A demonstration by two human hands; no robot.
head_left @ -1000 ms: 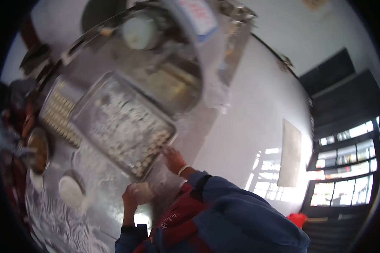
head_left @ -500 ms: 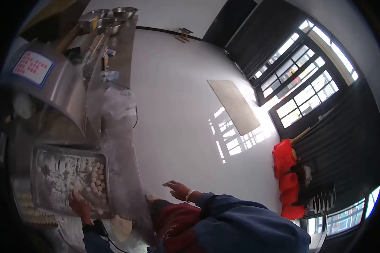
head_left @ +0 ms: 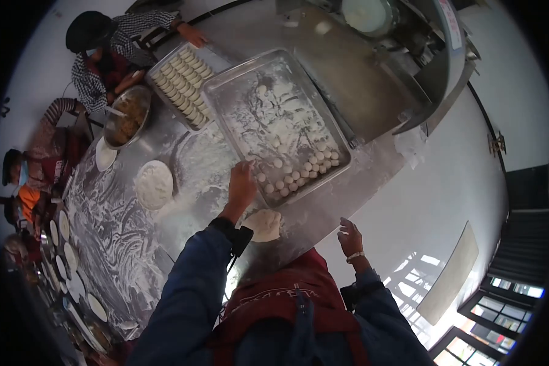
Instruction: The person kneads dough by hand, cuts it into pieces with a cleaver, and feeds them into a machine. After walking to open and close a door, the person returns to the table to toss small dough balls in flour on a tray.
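Observation:
My left hand (head_left: 243, 185) is at the near left rim of a large floured metal tray (head_left: 221, 125). Its fingers are curled together at the rim, and whatever they may hold is hidden. Small dough balls (head_left: 296, 175) crowd the near right corner of this tray, with a few loose ones beside my fingers. Just below the tray, a flat lump of dough (head_left: 263, 226) rests on the table near my left wrist. My right hand (head_left: 350, 238) hangs past the table edge over the floor, fingers apart and holding nothing.
Floured metal table (head_left: 128, 244) bears a round dough sheet (head_left: 154, 185) and a tray of dumplings (head_left: 183, 85). A co-worker's hand (head_left: 192, 35) reaches near it, beside a bowl of filling (head_left: 128, 117). More people sit at left. A steel machine (head_left: 433, 67) stands at upper right.
My view has swung left, bringing the table and co-workers into sight. My left hand has moved from inside the tray to its rim. My right hand still hangs free.

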